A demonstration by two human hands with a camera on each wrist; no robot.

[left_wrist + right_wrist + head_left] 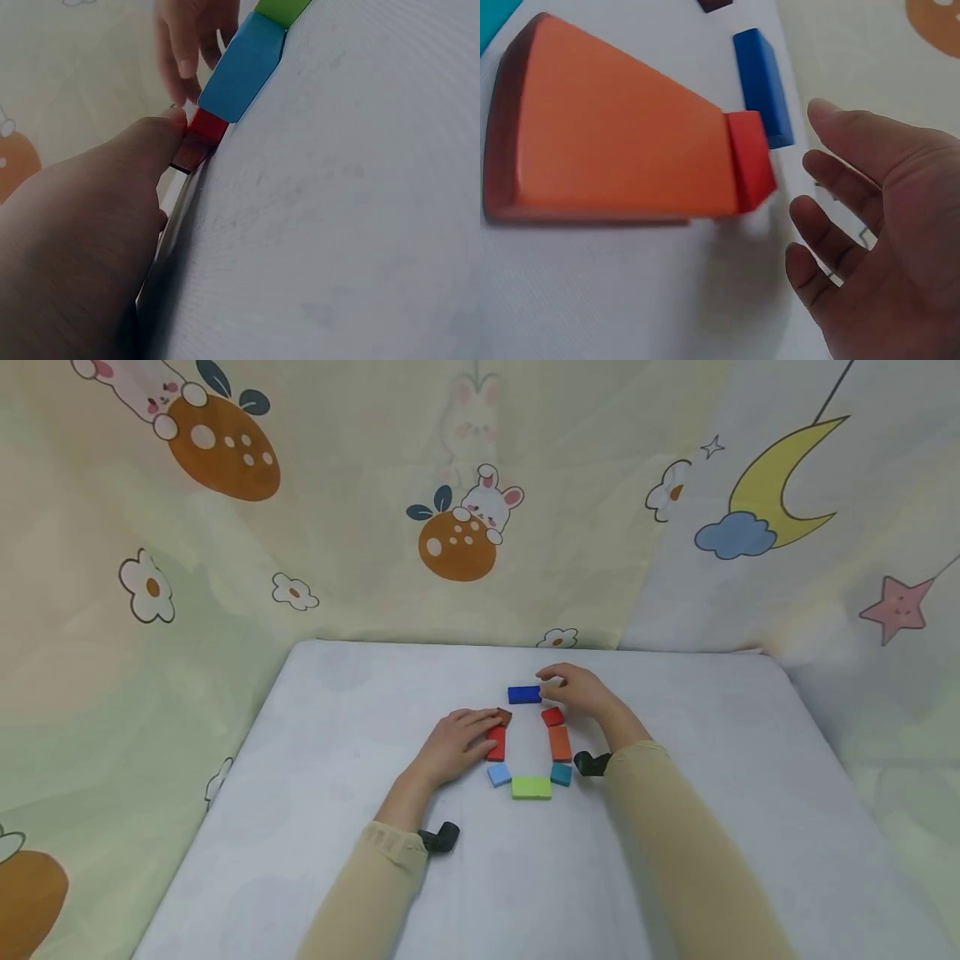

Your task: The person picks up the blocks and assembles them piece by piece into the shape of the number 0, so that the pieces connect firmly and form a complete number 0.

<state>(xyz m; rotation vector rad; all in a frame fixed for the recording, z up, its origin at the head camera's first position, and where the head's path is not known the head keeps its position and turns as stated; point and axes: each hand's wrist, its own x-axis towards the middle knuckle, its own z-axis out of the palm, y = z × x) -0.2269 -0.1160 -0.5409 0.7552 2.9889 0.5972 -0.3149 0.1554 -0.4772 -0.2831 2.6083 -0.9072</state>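
Observation:
Blocks lie in a ring on the white table. My left hand (454,747) reaches over the ring's left side, its fingers extended at a brown block (505,716) and a red block (496,745). In the left wrist view the thumb comes up close beside the red block (210,124). At the top of the ring lies a dark blue block (523,695). My right hand (585,692) is just off its right end, fingers loosely bent with nothing between them. The right wrist view shows that hand (900,217) beyond the small red block (751,161) and the orange block (622,131).
A lime green block (531,788) forms the bottom of the ring, between a light blue block (498,774) and a teal block (561,774). The orange block (559,744) stands on the right side. A printed cloth (360,527) hangs behind the table (262,860).

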